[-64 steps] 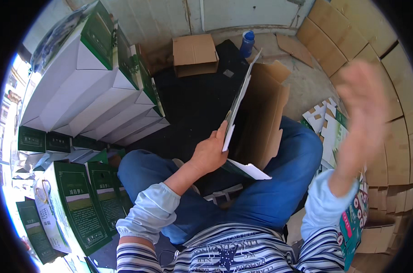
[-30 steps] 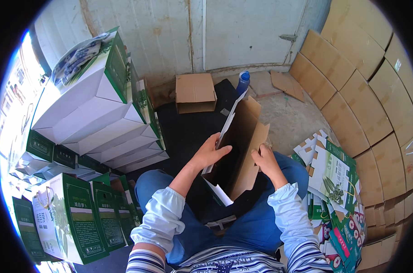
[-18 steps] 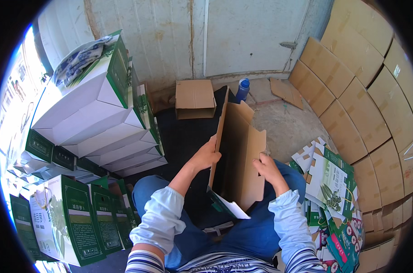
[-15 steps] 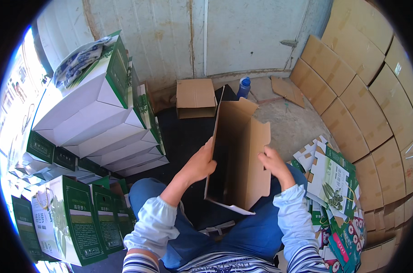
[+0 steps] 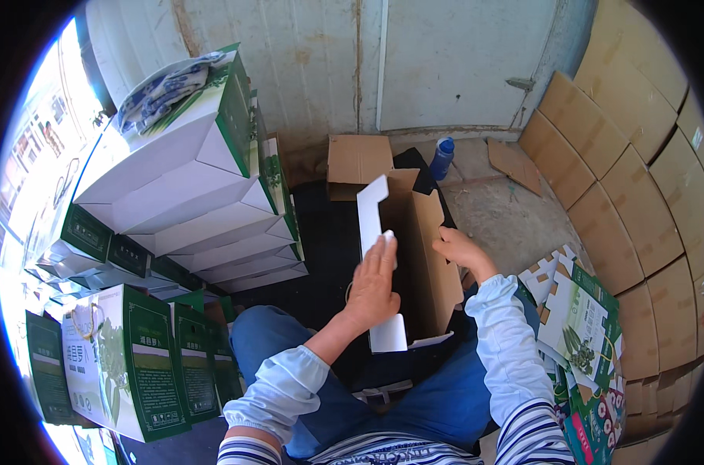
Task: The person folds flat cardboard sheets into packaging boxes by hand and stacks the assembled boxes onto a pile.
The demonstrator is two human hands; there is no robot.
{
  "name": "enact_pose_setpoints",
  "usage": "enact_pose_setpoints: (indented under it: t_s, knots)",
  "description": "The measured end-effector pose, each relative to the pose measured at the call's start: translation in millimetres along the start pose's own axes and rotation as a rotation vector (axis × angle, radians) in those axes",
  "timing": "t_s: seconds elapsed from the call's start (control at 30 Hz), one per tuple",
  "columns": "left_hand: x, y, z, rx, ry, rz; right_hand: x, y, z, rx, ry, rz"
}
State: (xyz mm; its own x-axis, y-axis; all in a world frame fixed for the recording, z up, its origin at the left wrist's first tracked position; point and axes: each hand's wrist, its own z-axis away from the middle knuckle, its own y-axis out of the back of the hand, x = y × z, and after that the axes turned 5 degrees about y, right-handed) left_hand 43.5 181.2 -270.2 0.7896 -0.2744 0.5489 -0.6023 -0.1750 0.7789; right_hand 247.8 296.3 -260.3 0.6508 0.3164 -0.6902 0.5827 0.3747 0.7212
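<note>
A half-unfolded carton (image 5: pixel 422 256), white outside and brown inside, stands on my lap between my knees. My left hand (image 5: pixel 374 280) lies flat with fingers spread against its white left panel. My right hand (image 5: pixel 462 249) grips the brown right wall near its upper edge. The carton's open top points away from me, and a white flap sticks out at its near bottom end.
Leaning stacks of assembled white-and-green boxes (image 5: pixel 189 194) fill the left side. Flat green printed blanks (image 5: pixel 581 318) lie by my right knee. Brown cardboard stacks (image 5: pixel 623 178) line the right wall. A small open brown box (image 5: pixel 357 161) and a blue bottle (image 5: pixel 442 158) stand ahead on the floor.
The flat blank has been spread into a box shape. My right hand came down from the air onto its right wall; my left hand moved onto the white left panel.
</note>
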Motion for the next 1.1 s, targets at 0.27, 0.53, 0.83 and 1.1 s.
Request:
enact_pose_setpoints:
  t_s: [0.27,0.53,0.83,1.1]
  knots:
    - [0.0,-4.1,-7.0,-0.245,0.036,-0.099,10.8,-2.3,-15.8,0.091,-0.096,0.026]
    - [8.9,-11.5,-7.6,-0.230,0.047,-0.202,-4.1,4.4,-35.2,0.621,0.366,0.408]
    - [9.0,-12.5,-7.0,-0.216,-0.006,-0.191,-25.4,-3.2,-88.2,0.187,0.304,0.722]
    - [7.6,-9.3,-15.7,-0.318,0.022,-0.230,-55.9,8.2,-32.1,0.325,0.747,0.900]
